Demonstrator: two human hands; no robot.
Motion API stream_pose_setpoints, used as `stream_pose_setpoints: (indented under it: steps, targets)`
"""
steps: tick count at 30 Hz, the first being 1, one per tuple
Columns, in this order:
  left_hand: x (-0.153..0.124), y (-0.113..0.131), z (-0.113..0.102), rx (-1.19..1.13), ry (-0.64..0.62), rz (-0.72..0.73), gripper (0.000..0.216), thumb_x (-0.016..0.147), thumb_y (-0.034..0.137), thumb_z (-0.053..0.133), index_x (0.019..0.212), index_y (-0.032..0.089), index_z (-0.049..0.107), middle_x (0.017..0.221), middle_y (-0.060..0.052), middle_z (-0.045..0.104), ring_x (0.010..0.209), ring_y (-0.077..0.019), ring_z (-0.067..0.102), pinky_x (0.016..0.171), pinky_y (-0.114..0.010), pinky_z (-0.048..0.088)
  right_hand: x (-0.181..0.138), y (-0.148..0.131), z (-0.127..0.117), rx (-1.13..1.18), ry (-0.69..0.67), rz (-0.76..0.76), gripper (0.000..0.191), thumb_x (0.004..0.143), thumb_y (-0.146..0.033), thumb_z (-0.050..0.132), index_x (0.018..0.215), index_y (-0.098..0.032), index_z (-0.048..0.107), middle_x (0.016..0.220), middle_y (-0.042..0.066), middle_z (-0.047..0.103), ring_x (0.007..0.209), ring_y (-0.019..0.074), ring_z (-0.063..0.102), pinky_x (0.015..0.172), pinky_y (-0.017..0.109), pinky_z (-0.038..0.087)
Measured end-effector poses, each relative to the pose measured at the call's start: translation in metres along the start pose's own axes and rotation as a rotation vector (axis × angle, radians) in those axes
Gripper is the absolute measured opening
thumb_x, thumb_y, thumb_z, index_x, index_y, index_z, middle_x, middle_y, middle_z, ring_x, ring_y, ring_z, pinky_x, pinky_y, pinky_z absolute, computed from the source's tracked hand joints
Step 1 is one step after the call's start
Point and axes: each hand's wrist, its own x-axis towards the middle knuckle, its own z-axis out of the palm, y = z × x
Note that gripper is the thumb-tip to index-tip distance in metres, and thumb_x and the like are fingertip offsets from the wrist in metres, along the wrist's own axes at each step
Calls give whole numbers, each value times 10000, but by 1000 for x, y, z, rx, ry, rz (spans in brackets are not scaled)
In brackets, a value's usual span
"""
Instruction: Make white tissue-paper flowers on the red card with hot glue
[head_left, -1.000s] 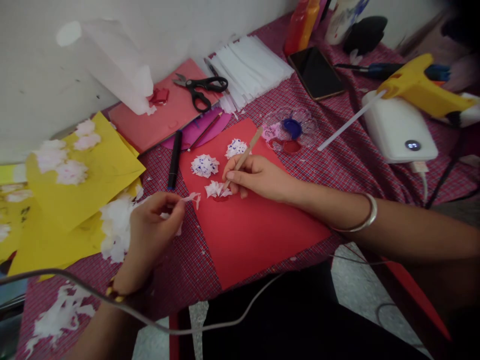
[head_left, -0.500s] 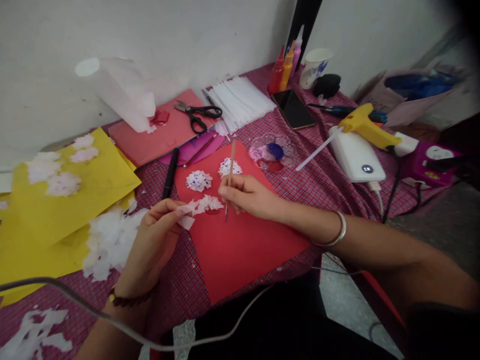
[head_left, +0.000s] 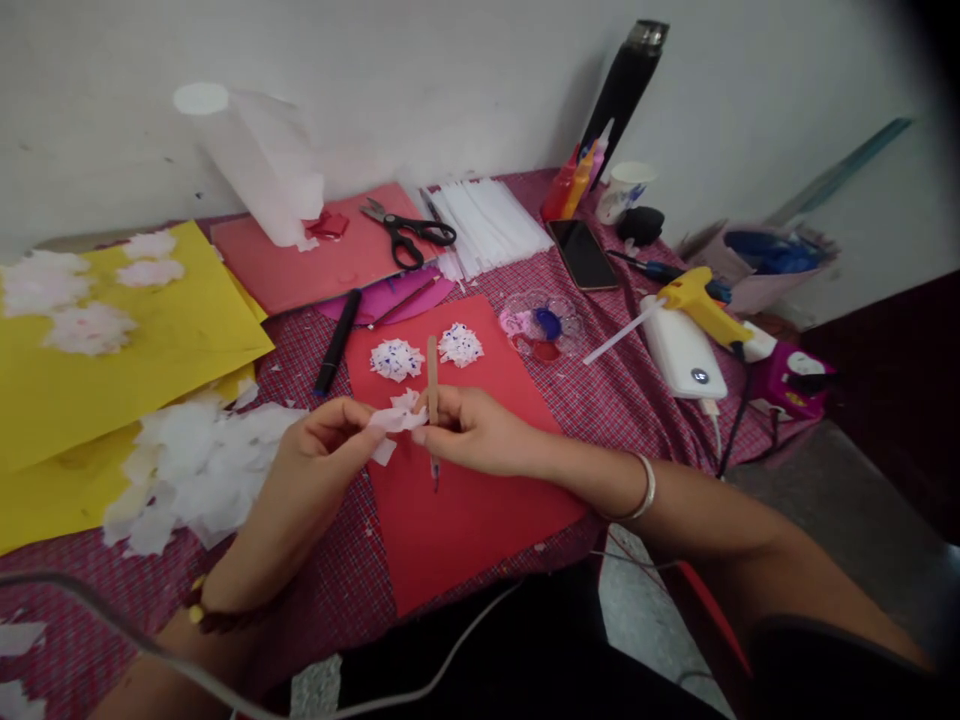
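My left hand (head_left: 330,450) is closed in a pinch on a piece of thin white tissue paper (head_left: 391,418) above the red sheet (head_left: 465,520). My right hand (head_left: 472,425) is closed around a thin paintbrush (head_left: 433,360), its wooden handle up and dark tip down. Its fingertips also meet the right end of the tissue piece. Behind the hands, a ruffled paper flower with blue specks (head_left: 396,360) lies on the red sheet beside a second speckled flower (head_left: 460,344). More ruffled white paper, partly hidden, shows just behind the held tissue.
A heap of white tissue pieces (head_left: 202,465) lies left, near yellow sheets (head_left: 150,370) with pale flowers. Behind are black scissors (head_left: 409,235), a black marker (head_left: 337,340) and white strips (head_left: 491,225). A paint palette (head_left: 541,325), phone (head_left: 582,254) and yellow glue gun (head_left: 697,300) stand right.
My right hand has moved left and slightly down with the paintbrush, bringing its fingertips to the tissue piece. The left hand still pinches the tissue. The camera view has shifted a little.
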Motion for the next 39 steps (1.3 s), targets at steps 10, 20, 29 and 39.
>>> stream_pose_setpoints:
  steps: [10,20,29,39]
  targets:
    - [-3,-4,4,15,-10,86,123,707,247,731,697,211,614,744,9,658,698,-139,587,645,-265,467,1,-13,1,51,30,137,154,874,-166,625,771,-191,512,693,-58,487,644,88,446,650,215,434]
    - [-6,-2,5,164,69,168,88,790,296,710,773,241,644,678,26,637,593,-140,545,571,-281,429,-7,-10,0,36,-100,174,165,929,-244,585,784,-193,524,494,-104,466,407,65,423,429,180,356]
    - [-16,-13,0,1018,182,961,159,821,111,681,884,223,588,797,-33,632,766,-205,604,697,-322,485,-5,-10,5,-59,48,261,239,917,-142,513,691,-199,462,421,-103,478,362,61,457,401,154,377]
    - [-13,-15,5,1014,91,999,173,897,96,597,1030,202,628,916,-60,687,844,-203,665,774,-325,557,-8,-8,6,-127,-23,138,204,874,-86,482,705,-197,446,497,-110,441,435,54,464,461,170,365]
